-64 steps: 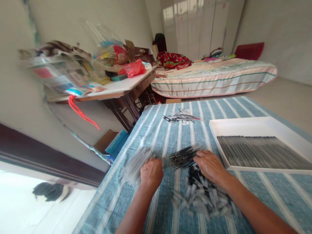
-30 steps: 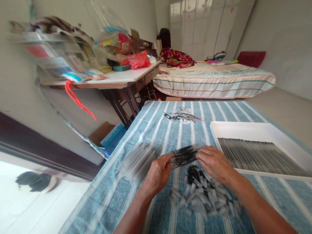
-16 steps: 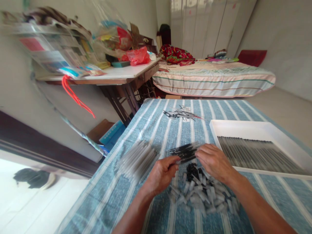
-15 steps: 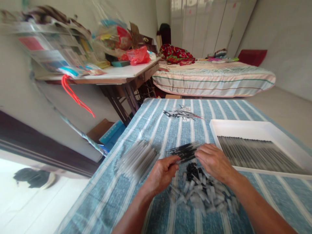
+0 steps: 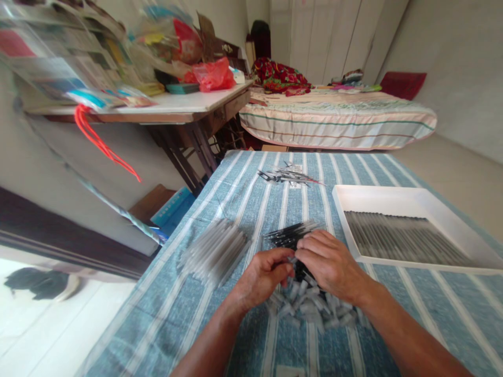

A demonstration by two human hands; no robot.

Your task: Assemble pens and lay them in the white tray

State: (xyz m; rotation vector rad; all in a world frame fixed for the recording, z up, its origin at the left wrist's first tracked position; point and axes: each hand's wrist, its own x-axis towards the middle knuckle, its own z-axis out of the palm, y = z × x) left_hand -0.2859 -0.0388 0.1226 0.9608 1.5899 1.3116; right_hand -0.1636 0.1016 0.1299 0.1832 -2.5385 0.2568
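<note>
My left hand (image 5: 265,275) is closed, thumb and index finger pinched together. My right hand (image 5: 328,262) is also closed, its fingertips meeting the left ones. Whatever small thing lies between them is hidden. Just beyond the hands is a bundle of thin black sticks with clear ends, like pen refills (image 5: 285,235). Below them lies a heap of translucent pen caps (image 5: 314,306), with small black pieces (image 5: 302,271) at its upper side, partly covered by my right hand. Left of my hands, a pile of pale translucent tubes, like pen barrels (image 5: 218,251), rests on the striped cloth.
A white tray (image 5: 377,193) on the right holds a row of dark-tipped pens (image 5: 404,238). Loose thin sticks (image 5: 288,175) lie at the far side of the cloth-covered table (image 5: 243,183). A cluttered desk (image 5: 173,107) stands at the left, a bed (image 5: 338,123) beyond.
My right hand has shifted left from the refills to meet my left hand's fingertips. The whole view has also shifted slightly.
</note>
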